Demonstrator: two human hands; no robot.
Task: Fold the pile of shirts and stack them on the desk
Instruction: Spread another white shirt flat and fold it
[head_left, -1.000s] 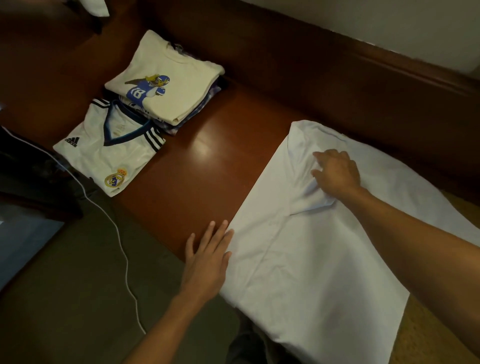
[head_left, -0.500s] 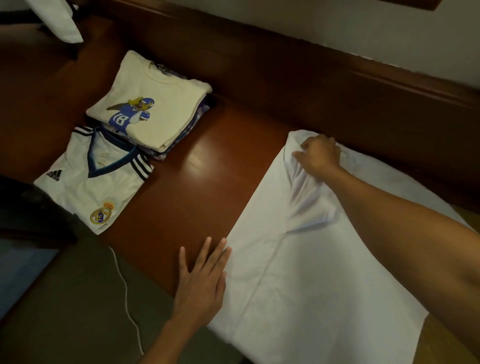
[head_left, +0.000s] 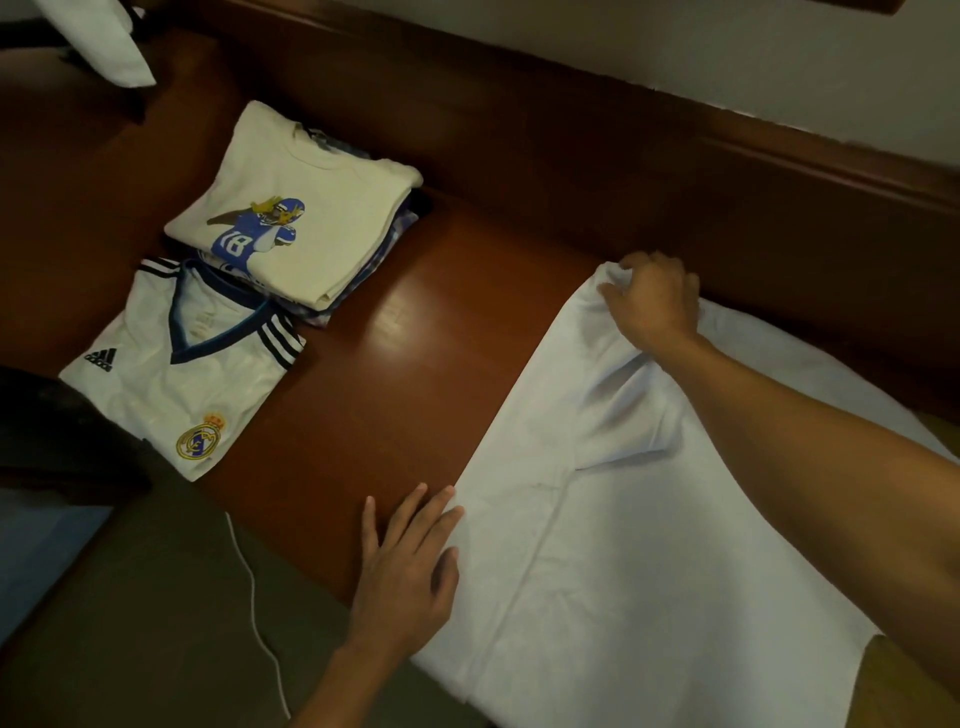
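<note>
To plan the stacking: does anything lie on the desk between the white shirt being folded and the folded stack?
Nothing visible: only bare desk lies between the white shirt and the folded stack.

left hand (head_left: 406, 574) flat; right hand (head_left: 655, 304) curled, gripping

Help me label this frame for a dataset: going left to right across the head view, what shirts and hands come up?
Football jersey → cream printed shirt → left hand → right hand. The plain white shirt overlaps both hands, so it is left out.
</note>
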